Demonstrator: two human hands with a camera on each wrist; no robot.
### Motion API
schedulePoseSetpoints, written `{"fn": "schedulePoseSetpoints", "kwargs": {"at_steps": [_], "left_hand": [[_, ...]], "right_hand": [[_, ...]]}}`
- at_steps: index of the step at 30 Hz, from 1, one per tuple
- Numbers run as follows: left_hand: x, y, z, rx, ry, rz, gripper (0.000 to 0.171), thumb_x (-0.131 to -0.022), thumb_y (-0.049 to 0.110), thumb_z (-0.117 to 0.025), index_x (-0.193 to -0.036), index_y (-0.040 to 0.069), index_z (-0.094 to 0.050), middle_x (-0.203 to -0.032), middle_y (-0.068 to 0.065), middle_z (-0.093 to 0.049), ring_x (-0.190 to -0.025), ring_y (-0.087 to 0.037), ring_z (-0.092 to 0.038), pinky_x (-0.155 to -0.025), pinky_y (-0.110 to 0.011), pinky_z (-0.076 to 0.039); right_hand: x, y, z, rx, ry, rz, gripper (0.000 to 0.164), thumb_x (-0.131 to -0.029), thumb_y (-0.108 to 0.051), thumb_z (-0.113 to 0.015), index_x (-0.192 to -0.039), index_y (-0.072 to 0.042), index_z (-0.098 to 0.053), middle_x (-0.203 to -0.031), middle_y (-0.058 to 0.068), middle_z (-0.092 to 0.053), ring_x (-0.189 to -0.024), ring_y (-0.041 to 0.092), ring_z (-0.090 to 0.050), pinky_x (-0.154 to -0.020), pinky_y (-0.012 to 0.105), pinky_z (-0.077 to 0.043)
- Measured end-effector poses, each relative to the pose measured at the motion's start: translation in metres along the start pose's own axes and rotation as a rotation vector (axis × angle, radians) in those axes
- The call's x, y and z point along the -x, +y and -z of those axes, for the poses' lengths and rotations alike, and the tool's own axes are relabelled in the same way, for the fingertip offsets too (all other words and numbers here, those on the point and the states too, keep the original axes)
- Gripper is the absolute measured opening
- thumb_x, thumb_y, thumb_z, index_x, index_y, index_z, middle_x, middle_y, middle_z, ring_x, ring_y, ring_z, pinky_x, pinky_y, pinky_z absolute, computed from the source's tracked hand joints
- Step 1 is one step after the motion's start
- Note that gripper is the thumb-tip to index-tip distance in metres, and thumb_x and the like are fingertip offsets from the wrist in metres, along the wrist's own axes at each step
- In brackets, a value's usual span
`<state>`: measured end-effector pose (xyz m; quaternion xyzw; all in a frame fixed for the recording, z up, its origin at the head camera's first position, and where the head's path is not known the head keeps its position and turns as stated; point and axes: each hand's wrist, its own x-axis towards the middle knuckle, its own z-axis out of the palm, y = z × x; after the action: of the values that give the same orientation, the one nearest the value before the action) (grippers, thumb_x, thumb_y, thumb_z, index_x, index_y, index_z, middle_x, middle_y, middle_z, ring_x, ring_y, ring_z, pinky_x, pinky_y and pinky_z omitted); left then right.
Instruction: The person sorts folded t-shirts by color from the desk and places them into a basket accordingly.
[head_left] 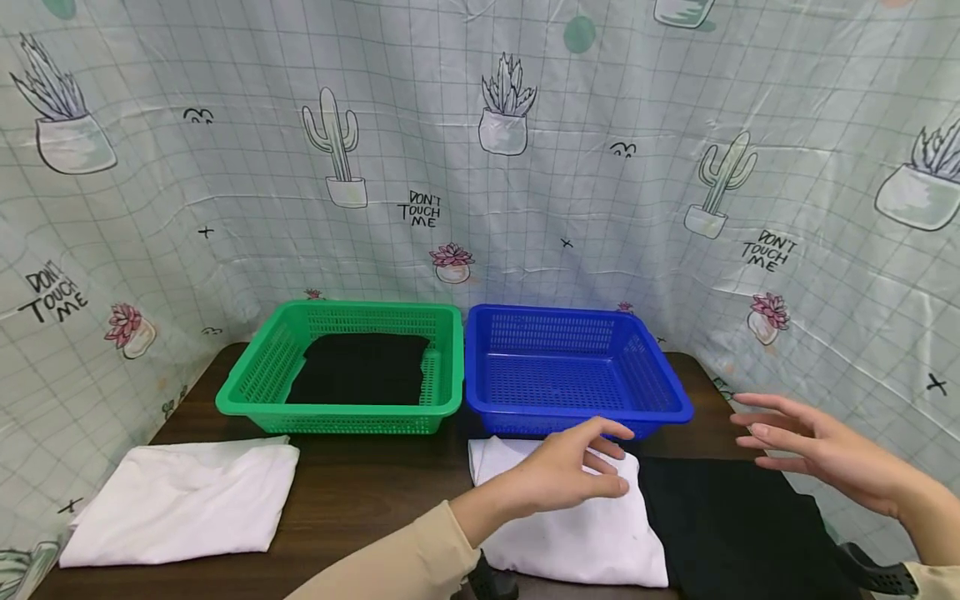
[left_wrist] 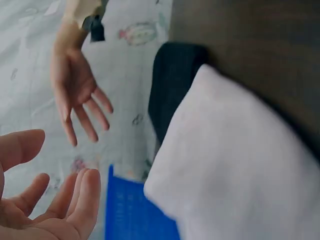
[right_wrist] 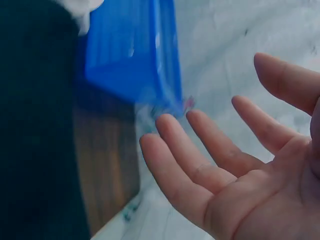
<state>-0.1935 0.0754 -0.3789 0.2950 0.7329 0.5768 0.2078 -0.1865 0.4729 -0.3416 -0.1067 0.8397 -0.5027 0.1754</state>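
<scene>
My left hand [head_left: 558,471] hovers above a folded white cloth [head_left: 577,542], its fingers loosely bent and holding nothing. Farther right, my right hand [head_left: 832,454] is raised over the right side of a folded black cloth [head_left: 735,525], fingers spread and nothing in them. The black cloth lies beside the white one, edge against edge. In the left wrist view the white cloth [left_wrist: 240,165] fills the right side, and the right hand [left_wrist: 77,85] shows palm forward. The right wrist view shows the right hand [right_wrist: 235,185] with its palm bare.
A green basket [head_left: 341,421] at the back left holds a folded black cloth [head_left: 360,371]. Touching or nearly touching it stands a blue basket [head_left: 577,417]. Another folded white cloth [head_left: 183,504] lies at the left on the dark wooden table [head_left: 360,500]. A patterned curtain [head_left: 525,217] hangs behind.
</scene>
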Motion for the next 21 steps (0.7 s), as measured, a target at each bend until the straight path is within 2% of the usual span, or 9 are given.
{"fn": "schedulePoseSetpoints", "kwargs": {"at_steps": [4, 6, 8, 11, 13, 14, 17, 19, 21], "left_hand": [[-0.013, -0.006, -0.031, 0.069, -0.024, 0.031, 0.055, -0.093, 0.010, -0.082, -0.140, 0.032, -0.062, -0.119, 0.015, -0.068, -0.100, 0.003, -0.068, -0.075, -0.023, -0.057], [-0.020, -0.009, -0.044, 0.107, -0.024, 0.055, 0.056, -0.092, 0.008, -0.081, -0.138, 0.033, -0.063, -0.116, 0.017, -0.068, -0.098, 0.003, -0.068, -0.075, -0.023, -0.057], [-0.026, -0.012, -0.056, 0.139, -0.019, 0.080, 0.057, -0.092, 0.006, -0.081, -0.137, 0.034, -0.063, -0.115, 0.018, -0.068, -0.096, 0.002, -0.069, -0.075, -0.023, -0.057], [-0.033, -0.016, -0.072, 0.172, -0.016, 0.120, 0.058, -0.091, 0.004, -0.081, -0.137, 0.035, -0.062, -0.113, 0.017, -0.068, -0.094, 0.002, -0.070, -0.075, -0.024, -0.057], [-0.035, -0.019, -0.080, 0.183, -0.025, 0.145, 0.060, -0.091, 0.004, -0.081, -0.137, 0.037, -0.061, -0.112, 0.017, -0.068, -0.093, 0.001, -0.070, -0.075, -0.025, -0.057], [-0.036, -0.021, -0.084, 0.183, -0.029, 0.154, 0.061, -0.091, 0.004, -0.081, -0.137, 0.037, -0.061, -0.113, 0.016, -0.069, -0.094, 0.001, -0.070, -0.076, -0.025, -0.057], [-0.038, -0.027, -0.090, 0.163, -0.032, 0.177, 0.064, -0.090, 0.004, -0.082, -0.139, 0.037, -0.059, -0.115, 0.013, -0.069, -0.096, 0.000, -0.069, -0.076, -0.026, -0.058], [-0.039, -0.032, -0.091, 0.126, -0.019, 0.190, 0.065, -0.089, 0.004, -0.082, -0.141, 0.036, -0.059, -0.117, 0.010, -0.069, -0.099, -0.001, -0.069, -0.077, -0.025, -0.058], [-0.039, -0.036, -0.091, 0.075, -0.006, 0.200, 0.067, -0.088, 0.004, -0.083, -0.143, 0.033, -0.058, -0.119, 0.008, -0.069, -0.099, -0.003, -0.068, -0.079, -0.025, -0.057]], "right_hand": [[0.004, 0.024, 0.016, 0.012, -0.006, -0.083, 0.045, -0.117, -0.018, -0.044, -0.159, -0.034, -0.038, -0.137, -0.026, -0.056, -0.121, -0.003, -0.064, -0.095, 0.028, -0.059], [0.006, 0.036, 0.022, 0.028, -0.017, -0.123, 0.044, -0.117, -0.020, -0.044, -0.157, -0.038, -0.039, -0.145, -0.016, -0.054, -0.119, -0.005, -0.064, -0.095, 0.030, -0.059], [0.009, 0.047, 0.026, 0.056, -0.018, -0.162, 0.043, -0.117, -0.022, -0.044, -0.156, -0.039, -0.039, -0.153, 0.006, -0.052, -0.117, -0.007, -0.064, -0.096, 0.033, -0.060], [0.016, 0.062, 0.030, 0.113, 0.002, -0.206, 0.046, -0.116, -0.026, -0.046, -0.162, -0.023, -0.037, -0.160, 0.039, -0.033, -0.111, -0.010, -0.062, -0.096, 0.040, -0.060], [0.020, 0.069, 0.031, 0.146, 0.019, -0.235, 0.054, -0.116, -0.028, -0.048, -0.164, -0.008, -0.034, -0.160, 0.047, -0.022, -0.110, -0.011, -0.061, -0.096, 0.045, -0.060], [0.021, 0.072, 0.031, 0.161, 0.027, -0.248, 0.058, -0.115, -0.029, -0.049, -0.163, -0.001, -0.031, -0.160, 0.048, -0.021, -0.111, -0.009, -0.061, -0.096, 0.047, -0.060], [0.021, 0.079, 0.031, 0.182, 0.049, -0.281, 0.068, -0.115, -0.031, -0.050, -0.162, 0.010, -0.024, -0.158, 0.049, -0.022, -0.123, 0.013, -0.065, -0.096, 0.054, -0.059], [0.021, 0.083, 0.030, 0.191, 0.058, -0.303, 0.071, -0.115, -0.033, -0.050, -0.161, 0.012, -0.022, -0.158, 0.049, -0.023, -0.129, 0.037, -0.063, -0.096, 0.057, -0.058], [0.021, 0.087, 0.028, 0.200, 0.066, -0.324, 0.072, -0.114, -0.035, -0.051, -0.161, 0.013, -0.022, -0.156, 0.050, -0.024, -0.131, 0.052, -0.057, -0.095, 0.058, -0.059]]}}
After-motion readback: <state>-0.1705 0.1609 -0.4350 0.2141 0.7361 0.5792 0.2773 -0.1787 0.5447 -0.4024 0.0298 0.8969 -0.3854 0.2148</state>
